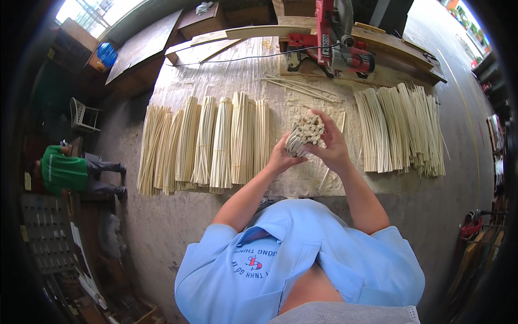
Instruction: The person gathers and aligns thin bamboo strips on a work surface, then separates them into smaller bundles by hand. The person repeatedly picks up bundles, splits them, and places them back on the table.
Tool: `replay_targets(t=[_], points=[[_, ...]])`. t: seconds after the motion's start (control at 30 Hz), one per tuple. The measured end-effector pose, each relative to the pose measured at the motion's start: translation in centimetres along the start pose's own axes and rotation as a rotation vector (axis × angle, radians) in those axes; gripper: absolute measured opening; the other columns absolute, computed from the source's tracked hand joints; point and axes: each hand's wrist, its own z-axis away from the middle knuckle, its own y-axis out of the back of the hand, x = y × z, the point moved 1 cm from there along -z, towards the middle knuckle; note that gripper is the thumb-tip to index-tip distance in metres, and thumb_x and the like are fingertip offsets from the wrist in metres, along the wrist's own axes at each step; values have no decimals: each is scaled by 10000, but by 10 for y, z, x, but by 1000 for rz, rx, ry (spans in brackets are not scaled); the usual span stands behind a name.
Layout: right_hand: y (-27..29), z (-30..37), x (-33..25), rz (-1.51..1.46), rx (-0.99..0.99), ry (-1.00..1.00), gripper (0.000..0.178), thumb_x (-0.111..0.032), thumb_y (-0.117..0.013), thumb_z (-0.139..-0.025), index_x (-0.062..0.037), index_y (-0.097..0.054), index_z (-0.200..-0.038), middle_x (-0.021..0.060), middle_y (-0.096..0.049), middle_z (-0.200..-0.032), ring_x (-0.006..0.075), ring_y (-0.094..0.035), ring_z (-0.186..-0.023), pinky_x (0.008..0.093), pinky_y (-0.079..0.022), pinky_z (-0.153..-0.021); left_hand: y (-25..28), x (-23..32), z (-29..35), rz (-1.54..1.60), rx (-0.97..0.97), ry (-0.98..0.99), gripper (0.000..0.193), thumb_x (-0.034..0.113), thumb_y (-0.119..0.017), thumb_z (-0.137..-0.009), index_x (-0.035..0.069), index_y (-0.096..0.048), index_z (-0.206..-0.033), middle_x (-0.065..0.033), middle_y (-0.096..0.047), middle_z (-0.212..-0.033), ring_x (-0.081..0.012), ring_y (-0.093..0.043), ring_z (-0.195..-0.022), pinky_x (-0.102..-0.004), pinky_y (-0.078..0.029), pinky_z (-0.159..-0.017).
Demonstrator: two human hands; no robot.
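dusty worktable [183, 81], red saw [326, 48] at back, concrete floor [156, 232] — left hand [281, 157], right hand [333, 148] clasping stick bundle [305, 134]

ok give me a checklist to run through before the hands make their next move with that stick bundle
1. Stick bundle supported: ok, left hand and right hand both hold it.
2. Hands away from the red miter saw: ok, it stands toward the table's far side.
3. Saw blade stopped: cannot tell.
4. Worktable free of loose sticks: not ok, several lie near the saw.
5. Left row of bundles clear of the hands: ok, a gap shows.
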Motion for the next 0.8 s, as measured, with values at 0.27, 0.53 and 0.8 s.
replay_targets(t=[0.27,0.53,0.8], points=[[18,-20,27,-26,73,-107,674,-356,-667,-1011,-12,-379,-1513,145,-558,-1422,221,-531,-1323,358,-427,-1086,56,53,-7,-107,159,-161,659,330,-867,-801,3,-556,-1281,-130,-707,-1085,-221,-715,-938,-411,-629,-836],[33,23,72,308,144,-407,326,-255,-696,-969,1,-682,-1170,101,-741,-1050,188,-696,-963,318,-540,-859,211,115,30,-515,525,44,724,391,-838,-829,8,-510,-1348,-151,-698,-1102,-252,-696,-965,-370,-574,-837],[82,74,79,761,502,-484,428,-339,-763,-883,-18,-689,-1156,172,-709,-1136,306,-682,-1038,399,-542,-905,291,72,62,-1047,612,490,863,389,-801,-880,1,-392,-1534,-262,-506,-1480,-385,-507,-1370,-453,-455,-1103]])
